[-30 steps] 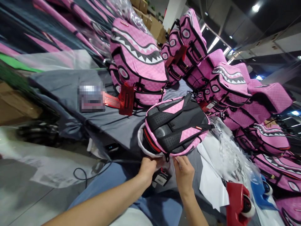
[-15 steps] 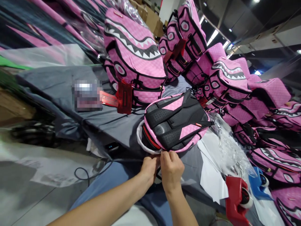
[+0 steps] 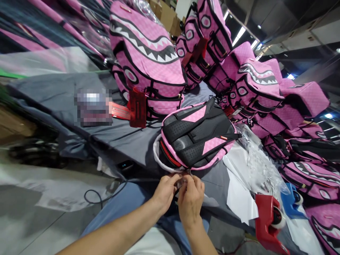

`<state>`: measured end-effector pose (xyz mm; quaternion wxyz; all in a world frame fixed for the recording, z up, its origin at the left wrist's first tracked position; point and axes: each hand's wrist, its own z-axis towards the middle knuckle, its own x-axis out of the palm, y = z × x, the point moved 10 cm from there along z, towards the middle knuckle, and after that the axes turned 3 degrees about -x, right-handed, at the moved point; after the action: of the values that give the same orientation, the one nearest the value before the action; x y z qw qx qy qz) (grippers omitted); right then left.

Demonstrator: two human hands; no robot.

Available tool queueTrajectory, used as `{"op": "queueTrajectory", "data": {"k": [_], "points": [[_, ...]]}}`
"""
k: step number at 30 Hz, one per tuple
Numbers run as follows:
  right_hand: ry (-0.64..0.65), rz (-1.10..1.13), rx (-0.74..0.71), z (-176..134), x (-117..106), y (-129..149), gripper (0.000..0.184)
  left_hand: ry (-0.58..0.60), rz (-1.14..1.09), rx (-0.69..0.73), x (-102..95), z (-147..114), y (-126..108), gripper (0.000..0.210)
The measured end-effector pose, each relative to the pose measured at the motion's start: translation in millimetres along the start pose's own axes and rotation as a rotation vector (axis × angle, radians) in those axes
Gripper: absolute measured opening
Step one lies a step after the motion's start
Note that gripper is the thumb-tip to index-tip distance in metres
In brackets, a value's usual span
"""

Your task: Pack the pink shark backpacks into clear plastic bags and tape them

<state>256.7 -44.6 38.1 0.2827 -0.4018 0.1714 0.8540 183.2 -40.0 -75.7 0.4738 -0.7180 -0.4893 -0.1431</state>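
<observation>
A pink and black backpack (image 3: 193, 136) lies on the grey cloth-covered table, its padded back and straps facing up. At its near end, a white band curves around an opening with a red edge. My left hand (image 3: 168, 191) and my right hand (image 3: 191, 193) are close together just below the near edge of this backpack. Both are closed, thumbs and fingers pinched around something small and pale that I cannot make out. A larger pink backpack (image 3: 148, 53) with a shark-mouth print stands behind, with a red tag (image 3: 137, 108) hanging at its front.
More pink backpacks (image 3: 260, 81) are stacked at the back and right. Clear plastic bags (image 3: 265, 170) and white paper (image 3: 240, 187) lie at right, beside a red tape dispenser (image 3: 268, 219) and a blue one (image 3: 293, 202). A black cable (image 3: 92, 200) loops at left.
My hands have drawn slightly down from the backpack's edge, and the fingertips now show with something pale between them. The whole view has shifted a little; the backpack stays in place.
</observation>
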Motion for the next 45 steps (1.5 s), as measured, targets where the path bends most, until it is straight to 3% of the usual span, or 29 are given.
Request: {"op": "queueTrajectory", "data": {"k": [8,10,14,16,20,23,28,35,40,43,45], "points": [[-0.126,0.158,-0.010,-2.3,-13.9,-4.9,0.022,-0.103,0.014,0.093,-3.7,8.1,0.0,0.032],[-0.193,0.169,0.045,-2.1,-17.3,-12.1,0.020,-0.134,0.026,0.116,-5.7,9.6,-0.3,0.033],[-0.242,0.066,0.131,2.3,-5.5,-23.7,0.007,-0.193,0.052,0.157,-12.4,10.4,-2.0,0.038],[-0.240,0.041,0.120,4.1,2.3,-25.0,0.013,-0.223,0.072,0.167,-18.4,8.5,-3.1,0.038],[-0.244,0.113,0.186,0.5,7.0,-37.3,0.006,-0.274,0.129,0.163,-30.8,0.2,-6.6,0.028],[-0.256,0.131,0.175,0.0,4.2,-38.0,0.005,-0.248,0.248,0.218,-26.9,-6.0,-18.3,0.026],[-0.252,0.037,0.064,5.3,-1.4,-22.1,0.011,-0.217,0.583,0.447,-5.5,-14.8,-53.0,0.031],[0.015,0.025,-0.005,4.5,6.0,-0.9,0.023,-0.122,0.754,0.469,17.0,-11.2,-67.1,0.031],[-0.107,-0.050,0.048,8.0,3.3,-8.7,0.026,-0.007,0.881,0.521,33.7,-30.0,-75.9,0.032],[-0.159,-0.016,0.061,11.0,2.0,-13.8,0.027,-0.064,0.816,0.596,16.3,-44.0,-83.5,0.025],[-0.161,0.037,0.082,12.2,0.4,-17.2,0.025,-0.087,0.733,0.516,-3.5,-39.0,-72.1,0.028]]}}
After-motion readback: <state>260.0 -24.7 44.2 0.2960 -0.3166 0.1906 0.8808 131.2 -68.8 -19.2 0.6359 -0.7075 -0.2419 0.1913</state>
